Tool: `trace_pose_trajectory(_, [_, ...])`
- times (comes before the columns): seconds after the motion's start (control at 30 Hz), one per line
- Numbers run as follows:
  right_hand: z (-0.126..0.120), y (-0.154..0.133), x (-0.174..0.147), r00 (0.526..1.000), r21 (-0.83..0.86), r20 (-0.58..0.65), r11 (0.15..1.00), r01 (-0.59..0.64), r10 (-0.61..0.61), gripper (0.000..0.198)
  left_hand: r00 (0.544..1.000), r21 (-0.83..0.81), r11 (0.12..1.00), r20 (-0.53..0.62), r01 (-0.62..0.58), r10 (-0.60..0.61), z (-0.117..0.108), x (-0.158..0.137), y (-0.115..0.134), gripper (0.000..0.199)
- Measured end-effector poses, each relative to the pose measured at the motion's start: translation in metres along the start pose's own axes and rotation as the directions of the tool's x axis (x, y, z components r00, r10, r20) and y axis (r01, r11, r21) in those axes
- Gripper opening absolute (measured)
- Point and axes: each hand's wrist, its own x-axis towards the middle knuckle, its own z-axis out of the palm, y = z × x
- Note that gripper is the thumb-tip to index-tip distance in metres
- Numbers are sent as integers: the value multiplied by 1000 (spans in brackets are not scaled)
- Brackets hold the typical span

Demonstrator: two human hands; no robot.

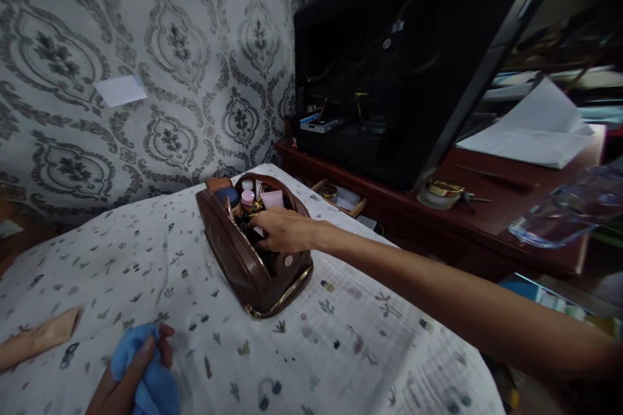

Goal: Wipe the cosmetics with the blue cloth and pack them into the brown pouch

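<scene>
At the lower left, your left hand (127,377) grips a cloth (158,386); mid-frame, your right hand (286,231) is inside the bag (233,269), and whether it grips anything there I cannot tell.

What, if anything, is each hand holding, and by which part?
The left hand holds a crumpled blue cloth by its bunched upper part. The right hand is inside an open brown leather-look zip bag; whether it grips anything there cannot be told.

on the sheet (233,369), a tube (41,339) lies left of the bag (226,256).
</scene>
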Motion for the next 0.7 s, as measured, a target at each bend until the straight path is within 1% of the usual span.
trace_pose_trajectory(0.07, [3, 2, 2, 999, -10, -1, 999, 33, -33, 27, 1000, 23, 1000, 17, -13, 13, -3, 0, -2, 64])
trace_pose_trajectory(0.13, [3, 1, 1, 999, -7, 13, 999, 43, -43, 21, 997, 40, 999, 75, -35, 32, -6, 0, -3, 62])
trace_pose_trajectory(0.17, [2, 0, -1, 999, 0, 3, 999, 38, -38, 21, 995, 48, 998, 94, -45, 41, -8, 0, -2, 62])
trace_pose_trajectory(0.23, [-3, -3, -6, 997, 14, -79, 1000, 11, -10, 23, 994, 56, 997, 94, -55, 50, -10, 2, -2, 64])
trace_pose_trajectory(0.27, [-6, -4, -10, 988, 32, -153, 999, -5, 10, 25, 995, 61, 997, 87, -52, 46, -11, 3, -1, 65])
trace_pose_trajectory(0.33, [-11, -5, -20, 944, 121, -327, 993, -10, 50, 27, 997, 61, 998, 74, -34, 30, -13, 6, -2, 67])
trace_pose_trajectory(0.4, [-12, -5, -32, 875, 254, -473, 967, 25, 101, 30, 996, 52, 998, 89, -20, 15, -15, 8, -3, 67])
trace_pose_trajectory(0.47, [-5, -6, -45, 801, 362, -578, 929, 79, 158, 31, 995, 41, 999, 98, -23, 19, -16, 10, -5, 65])
trace_pose_trajectory(0.53, [8, -9, -57, 751, 418, -635, 899, 134, 183, 36, 996, 30, 999, 85, -33, 30, -16, 9, -5, 62])
trace_pose_trajectory(0.6, [25, -15, -68, 741, 437, -655, 874, 211, 149, 41, 997, 20, 999, 55, -51, 50, -15, 8, -3, 59])
trace_pose_trajectory(0.7, [54, -30, -78, 750, 413, -661, 845, 339, 22, 46, 994, 48, 992, 10, -113, 112, -16, 8, 0, 56])
